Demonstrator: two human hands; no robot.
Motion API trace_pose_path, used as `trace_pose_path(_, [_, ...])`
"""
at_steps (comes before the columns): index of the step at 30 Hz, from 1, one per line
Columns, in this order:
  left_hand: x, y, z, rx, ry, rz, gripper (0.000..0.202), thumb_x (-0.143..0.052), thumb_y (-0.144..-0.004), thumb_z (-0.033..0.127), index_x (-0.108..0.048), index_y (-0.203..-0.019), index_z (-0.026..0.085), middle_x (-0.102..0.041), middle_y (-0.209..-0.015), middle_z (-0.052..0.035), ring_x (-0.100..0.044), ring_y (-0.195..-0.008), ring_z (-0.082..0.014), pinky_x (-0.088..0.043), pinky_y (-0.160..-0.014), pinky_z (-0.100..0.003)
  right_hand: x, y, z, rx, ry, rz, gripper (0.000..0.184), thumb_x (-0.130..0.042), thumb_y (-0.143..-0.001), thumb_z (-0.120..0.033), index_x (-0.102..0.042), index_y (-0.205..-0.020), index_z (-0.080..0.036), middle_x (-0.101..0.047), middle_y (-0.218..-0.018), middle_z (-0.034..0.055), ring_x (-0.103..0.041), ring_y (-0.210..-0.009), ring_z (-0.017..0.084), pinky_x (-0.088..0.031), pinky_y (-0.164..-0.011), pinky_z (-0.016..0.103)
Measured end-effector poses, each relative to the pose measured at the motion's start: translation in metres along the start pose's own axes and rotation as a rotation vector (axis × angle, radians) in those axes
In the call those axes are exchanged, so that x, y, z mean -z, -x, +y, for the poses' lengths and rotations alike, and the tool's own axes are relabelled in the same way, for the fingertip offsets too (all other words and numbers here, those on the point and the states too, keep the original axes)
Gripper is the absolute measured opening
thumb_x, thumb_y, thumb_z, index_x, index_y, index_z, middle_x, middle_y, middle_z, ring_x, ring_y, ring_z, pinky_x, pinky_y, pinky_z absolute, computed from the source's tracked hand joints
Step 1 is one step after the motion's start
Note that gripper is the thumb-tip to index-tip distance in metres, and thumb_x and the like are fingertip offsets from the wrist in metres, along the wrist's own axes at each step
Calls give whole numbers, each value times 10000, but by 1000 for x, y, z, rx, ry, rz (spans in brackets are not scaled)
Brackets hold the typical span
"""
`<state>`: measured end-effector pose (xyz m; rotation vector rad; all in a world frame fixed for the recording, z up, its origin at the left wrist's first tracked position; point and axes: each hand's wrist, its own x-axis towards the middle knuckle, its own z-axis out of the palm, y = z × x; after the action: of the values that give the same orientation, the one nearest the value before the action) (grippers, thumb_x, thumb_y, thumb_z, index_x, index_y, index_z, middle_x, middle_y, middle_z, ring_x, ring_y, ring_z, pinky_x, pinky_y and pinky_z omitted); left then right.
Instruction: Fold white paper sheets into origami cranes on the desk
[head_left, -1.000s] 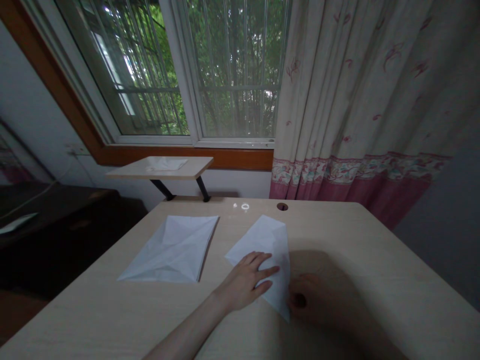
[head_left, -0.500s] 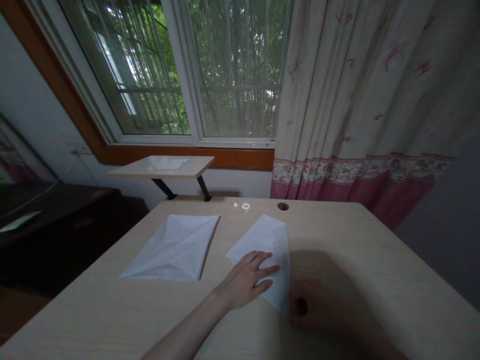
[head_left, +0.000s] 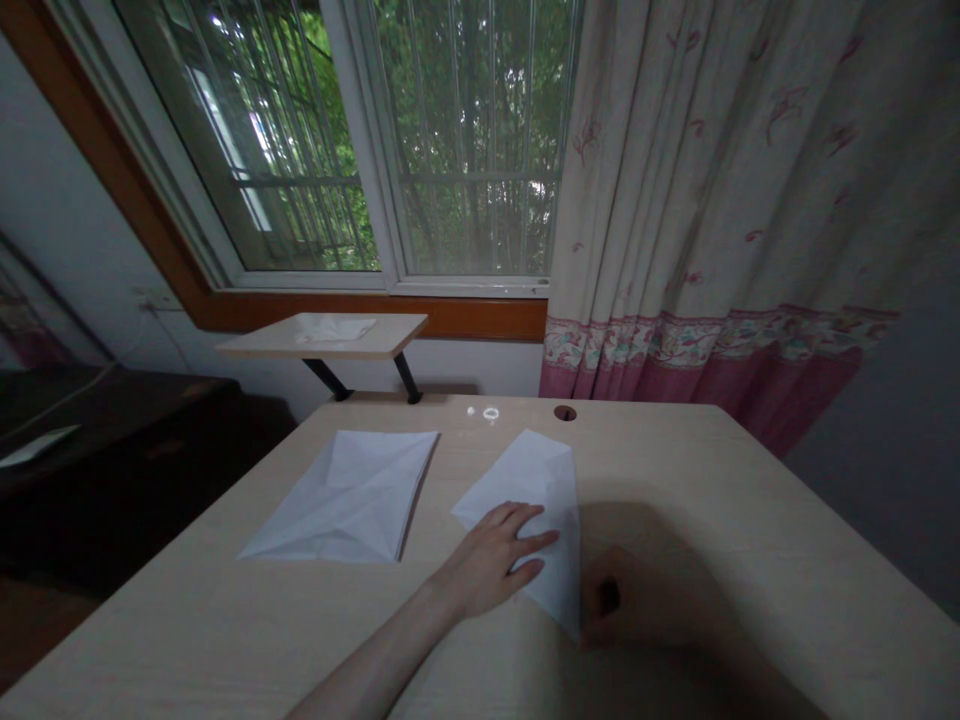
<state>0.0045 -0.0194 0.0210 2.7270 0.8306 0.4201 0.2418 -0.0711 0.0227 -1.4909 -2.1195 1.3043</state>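
A folded white paper [head_left: 536, 475] lies on the light wooden table [head_left: 750, 520] in front of me. My left hand [head_left: 491, 565] rests flat on the near part of it, fingers stretched out and slightly apart. My right hand [head_left: 637, 605] is dim and smeared; it sits at the paper's near right edge and touches it. Its fingers seem curled, but I cannot make out their shape. A second creased white sheet [head_left: 345, 495] lies flat to the left, apart from both hands.
A small raised shelf [head_left: 322, 335] on black brackets stands at the table's back edge, with a cable hole [head_left: 565, 412] and a small ring [head_left: 491, 412] nearby. Behind are a barred window and a flowered curtain [head_left: 712, 200]. A dark cabinet [head_left: 112, 440] stands at left.
My right hand has shifted a little along the paper's right edge. My left hand and both papers have stayed where they were.
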Motion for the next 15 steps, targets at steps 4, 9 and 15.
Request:
trace_pose_path(4, [1,0,1,16,14,-15,404,-545,-933,284,-529,-1333,335,-440,-1450,-44,-416,-1299,-268,-344,-1091,-458,5,-4,2,2,12,119,138,-681,-661,-251,-608,-583,-163,-531,-535,-58,-455,-525,94,-327,-509,205])
trace_pose_path(9, [2,0,-1,23,38,-18,453,-596,-872,216,-561,-1303,350,-444,-1453,-28,-423,-1302,-264,-330,-1103,-451,12,-14,16,-27,178,435,238,-577,-772,-328,-553,-582,-187,-583,-605,5,-504,-609,163,-340,-588,278])
trace_pose_path(15, [2,0,-4,13,45,-37,466,-594,-860,206,-564,-1303,344,-446,-1458,-28,-433,-1311,-261,-291,-1125,-459,13,-19,24,-91,262,520,238,-529,-808,-328,-584,-617,-199,-652,-655,34,-565,-628,193,-348,-591,289])
